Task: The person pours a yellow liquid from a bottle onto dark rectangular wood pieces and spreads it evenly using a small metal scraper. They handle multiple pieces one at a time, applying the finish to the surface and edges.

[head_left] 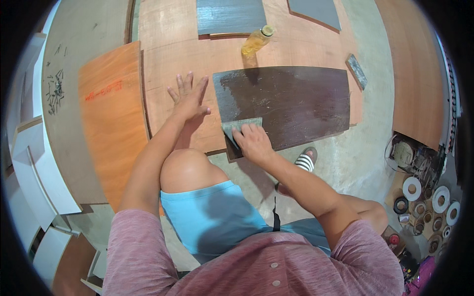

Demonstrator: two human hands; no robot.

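Observation:
A dark brown board with a glossy, wet-looking surface lies in front of me, and a greyish patch shows at its upper left. Near its lower left corner, my right hand presses a grey-green sheet, seemingly sandpaper, flat on the board with fingers closed over it. My left hand leans on the pale plywood left of the board, fingers spread, holding nothing. Beyond the board's far edge stands a clear bottle with yellowish contents.
An orange panel lies at left, with scattered nails or screws farther left. Grey boards lie at the far side. A small greyish block is right of the dark board. Rolls of tape sit at the lower right.

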